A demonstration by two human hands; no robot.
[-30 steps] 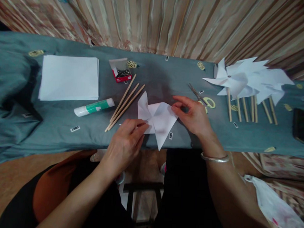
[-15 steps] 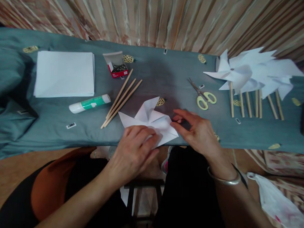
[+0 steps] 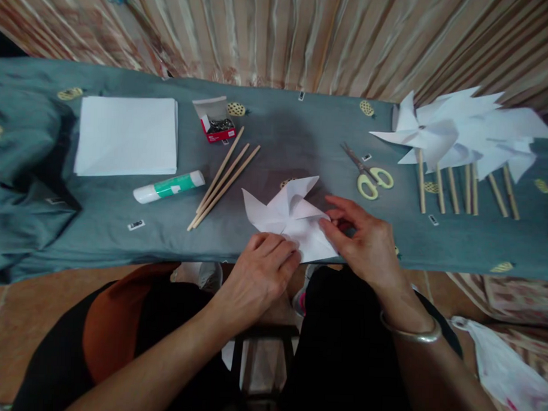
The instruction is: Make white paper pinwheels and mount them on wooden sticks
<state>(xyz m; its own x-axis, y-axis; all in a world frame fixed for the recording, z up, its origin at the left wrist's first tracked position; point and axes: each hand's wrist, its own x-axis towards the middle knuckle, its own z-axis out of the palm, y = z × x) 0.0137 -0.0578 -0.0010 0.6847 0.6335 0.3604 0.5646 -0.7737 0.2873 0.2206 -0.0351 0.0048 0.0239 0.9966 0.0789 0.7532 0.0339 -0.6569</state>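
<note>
A white paper pinwheel (image 3: 291, 215) with folded blades lies near the front edge of the cloth-covered table, and no stick shows on it. My left hand (image 3: 265, 268) has its fingers curled over the pinwheel's lower-left edge; the thumb is partly hidden. At the right side, my right hand (image 3: 360, 235) pinches a blade between thumb and fingers. Three wooden sticks (image 3: 225, 186) lie to the left of the pinwheel. Scissors with pale yellow handles (image 3: 369, 177) rest beyond my right hand.
A stack of white paper (image 3: 127, 135), a white-and-green glue stick (image 3: 169, 187) and an open red box (image 3: 220, 131) of small metal pieces sit on the left. Several pinwheels on sticks (image 3: 456, 131) lie at the right. A pleated curtain (image 3: 280, 38) hangs behind the table.
The pinwheel has turned and shifted right between my hands, with another blade now folded inward. My right hand has closed on the blade at its right side. The view has shifted slightly.
</note>
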